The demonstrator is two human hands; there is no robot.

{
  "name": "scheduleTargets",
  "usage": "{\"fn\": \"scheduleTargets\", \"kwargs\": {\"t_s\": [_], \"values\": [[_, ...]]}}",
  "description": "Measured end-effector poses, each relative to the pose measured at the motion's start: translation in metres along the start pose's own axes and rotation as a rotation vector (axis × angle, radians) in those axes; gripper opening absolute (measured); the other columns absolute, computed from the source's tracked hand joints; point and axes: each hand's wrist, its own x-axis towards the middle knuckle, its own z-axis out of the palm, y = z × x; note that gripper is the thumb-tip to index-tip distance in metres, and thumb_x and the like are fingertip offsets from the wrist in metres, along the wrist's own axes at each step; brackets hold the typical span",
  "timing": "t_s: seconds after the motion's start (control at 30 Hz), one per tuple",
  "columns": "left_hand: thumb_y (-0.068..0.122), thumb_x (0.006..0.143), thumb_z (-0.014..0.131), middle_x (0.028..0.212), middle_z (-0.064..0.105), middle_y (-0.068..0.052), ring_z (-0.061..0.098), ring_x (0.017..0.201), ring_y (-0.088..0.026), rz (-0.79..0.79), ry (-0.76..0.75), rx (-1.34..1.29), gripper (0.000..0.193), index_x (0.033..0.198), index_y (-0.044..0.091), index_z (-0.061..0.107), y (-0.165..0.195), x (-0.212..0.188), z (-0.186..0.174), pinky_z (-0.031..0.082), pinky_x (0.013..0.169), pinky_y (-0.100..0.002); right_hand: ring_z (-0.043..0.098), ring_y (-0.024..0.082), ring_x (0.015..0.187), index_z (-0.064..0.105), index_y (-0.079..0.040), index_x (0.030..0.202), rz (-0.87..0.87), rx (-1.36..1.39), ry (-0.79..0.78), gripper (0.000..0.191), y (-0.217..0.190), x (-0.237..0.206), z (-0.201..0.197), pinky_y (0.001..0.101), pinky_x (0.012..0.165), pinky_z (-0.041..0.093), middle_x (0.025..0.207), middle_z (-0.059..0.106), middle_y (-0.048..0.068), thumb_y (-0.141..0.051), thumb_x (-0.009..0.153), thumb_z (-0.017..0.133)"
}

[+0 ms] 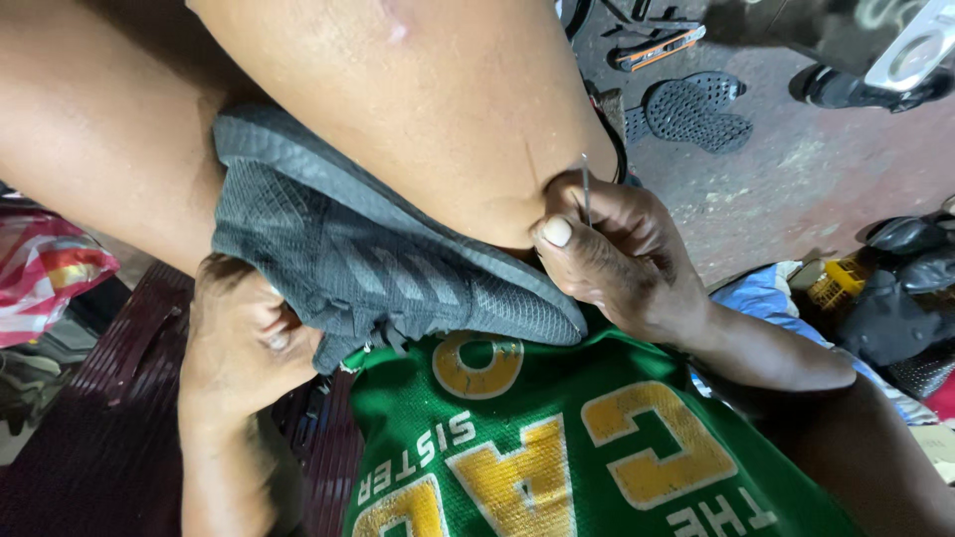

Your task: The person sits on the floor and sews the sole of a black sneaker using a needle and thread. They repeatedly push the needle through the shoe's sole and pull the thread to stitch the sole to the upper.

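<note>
A dark grey sneaker, its upper made of ribbed knit mesh with paler diagonal stripes, is wedged between the bare knees and lies against a green jersey printed with large yellow letters. The shoe is gripped from below by the left hand, whose fingers are curled closed around the collar end. The right hand is closed at the toe end, where a thin, straight metal needle is pinched between thumb and fingers and stands upright just above the knuckles, close against the knee. On the rough, reddish concrete floor beyond, a black perforated insole with a dotted texture is seen lying flat, well apart from the shoe. A dark shoe is seen near the top right edge, and a glossy red and white striped bag at the left.
</note>
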Motion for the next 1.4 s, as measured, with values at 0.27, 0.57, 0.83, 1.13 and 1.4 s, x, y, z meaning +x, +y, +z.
{"fn": "scheduleTargets", "kwargs": {"t_s": [0.27,0.57,0.83,1.13,1.4], "values": [[0.001,0.071,0.069,0.065,0.056,-0.005,0.050,0.053,-0.013,-0.292,-0.039,-0.201,0.011,0.076,0.005,0.061,-0.003,-0.010,-0.006,0.039,0.053,-0.025,0.034,0.003,0.053,0.048,-0.010,0.093,0.000,-0.010,0.009,0.024,0.002,-0.006,-0.003,0.0240,0.052,0.026,0.070,0.039,-0.005,-0.019,0.113,0.056],[0.046,0.094,0.073,0.098,0.063,-0.006,0.055,0.081,-0.023,-0.501,0.286,0.721,0.040,0.109,0.009,0.070,0.092,-0.030,-0.014,0.043,0.068,-0.035,0.036,0.005,0.051,0.049,-0.006,0.097,-0.136,0.107,-0.094,0.025,0.025,-0.016,-0.013,0.0210,0.045,0.032,0.066,0.042,-0.001,-0.022,0.116,0.050],[0.043,0.091,0.075,0.116,0.070,-0.008,0.060,0.111,-0.024,0.403,0.026,0.389,0.044,0.112,0.005,0.075,0.100,0.036,0.042,0.045,0.090,-0.039,0.039,0.007,0.056,0.047,-0.004,0.094,-0.151,0.146,-0.094,0.028,0.029,-0.024,-0.008,0.0208,0.051,0.037,0.070,0.042,0.000,-0.019,0.117,0.050],[0.036,0.091,0.083,0.121,0.067,-0.001,0.059,0.118,-0.024,0.378,-0.067,0.246,0.032,0.111,0.013,0.074,0.079,0.012,0.042,0.041,0.097,-0.039,0.057,0.011,0.066,0.056,-0.003,0.100,-0.339,-0.220,0.085,0.029,0.019,-0.034,-0.029,0.0232,0.047,0.044,0.100,0.065,0.009,-0.025,0.112,0.040],[0.032,0.083,0.086,0.116,0.070,0.001,0.062,0.116,-0.023,0.418,-0.064,0.099,0.026,0.099,0.015,0.076,0.061,-0.003,0.039,0.041,0.094,-0.038,0.057,0.014,0.055,0.071,-0.001,0.120,-0.294,-1.020,0.018,0.039,-0.009,-0.065,-0.032,0.0292,0.049,0.045,0.081,0.069,0.010,-0.027,0.105,0.046]]}}
